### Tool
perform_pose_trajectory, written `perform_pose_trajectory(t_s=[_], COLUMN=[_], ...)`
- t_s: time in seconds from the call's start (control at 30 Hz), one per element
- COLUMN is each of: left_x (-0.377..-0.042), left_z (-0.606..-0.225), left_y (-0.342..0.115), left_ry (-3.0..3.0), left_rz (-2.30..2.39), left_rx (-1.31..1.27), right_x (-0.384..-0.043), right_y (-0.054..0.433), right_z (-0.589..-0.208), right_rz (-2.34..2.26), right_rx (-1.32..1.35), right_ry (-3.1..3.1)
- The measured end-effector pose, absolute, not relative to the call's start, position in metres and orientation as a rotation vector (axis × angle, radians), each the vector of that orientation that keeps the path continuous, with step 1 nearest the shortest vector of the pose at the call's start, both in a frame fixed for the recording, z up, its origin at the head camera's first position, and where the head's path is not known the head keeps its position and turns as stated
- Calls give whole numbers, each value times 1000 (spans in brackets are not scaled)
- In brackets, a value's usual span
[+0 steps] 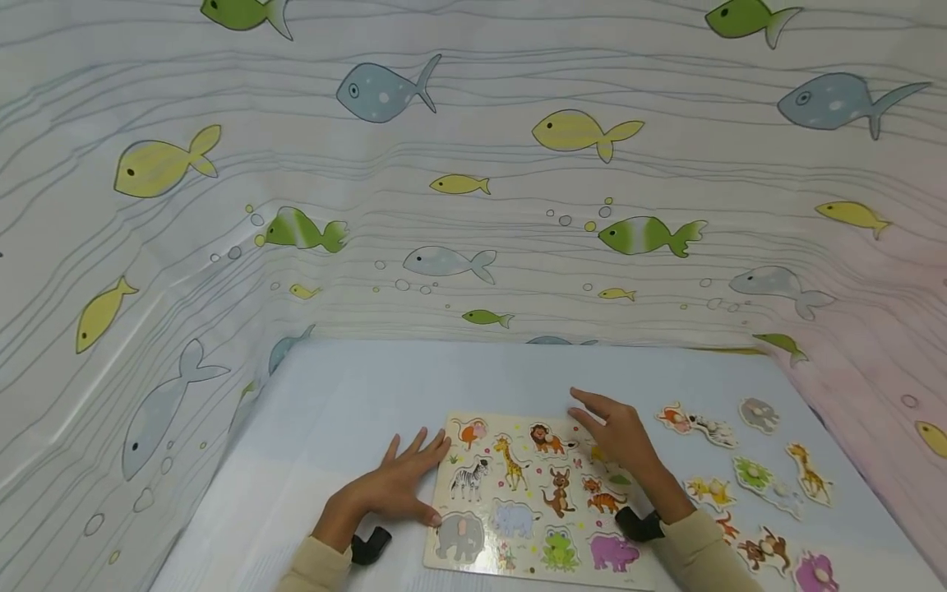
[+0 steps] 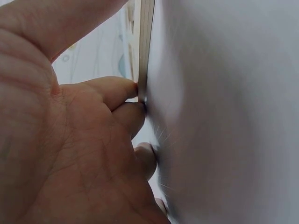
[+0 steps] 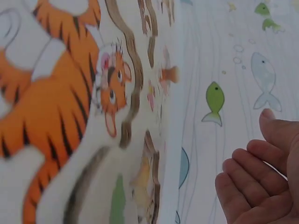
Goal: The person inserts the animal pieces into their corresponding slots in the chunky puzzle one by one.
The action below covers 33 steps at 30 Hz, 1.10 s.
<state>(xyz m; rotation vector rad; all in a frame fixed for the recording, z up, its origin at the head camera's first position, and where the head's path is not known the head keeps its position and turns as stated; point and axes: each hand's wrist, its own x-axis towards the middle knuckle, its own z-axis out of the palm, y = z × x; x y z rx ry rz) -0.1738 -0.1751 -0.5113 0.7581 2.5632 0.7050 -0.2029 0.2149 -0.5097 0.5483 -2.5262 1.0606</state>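
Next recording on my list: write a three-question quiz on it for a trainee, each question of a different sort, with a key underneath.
1. Multiple choice: which of these touches the left edge, as the head view shows it, of the pale rectangular wooden puzzle board?
A) the right hand
B) the left hand
C) neither hand

2. True or false: in the head view, the loose yellow-and-brown giraffe piece lies to the right of the board.

3. Short answer: which animal is pictured in the board's lower left corner in the head view?

Key
1. B
2. True
3. A grey elephant
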Motion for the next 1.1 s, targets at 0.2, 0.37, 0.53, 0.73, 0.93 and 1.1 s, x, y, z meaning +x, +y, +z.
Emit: perform_pose_trajectory(t_s=[0.2,0.37,0.53,0.73,0.93,1.1], left_x=[-173,-173,-174,-172,-172,-173], left_z=[-512,-512,-512,-512,-511,-511], left_y=[-176,-176,-176,-178,-176,-177], left_ry=[2572,2582,2568,2562,2561,2551], left_rz=[705,705,726,713,711,720], left_rx=[761,761,765,769,775,769], right_x=[-201,-198,-193,-189,-187,-189], right_y=[242,267,292,317,334,339], right_z=[-505,-505,-504,-503,-508,-516], right_rz=[1076,1051,1028,1029,965,981], right_rx=[352,190,108,-31,-183,-269], right_ry=[-2559,-2581,-2562,-2593,-2585,-2578])
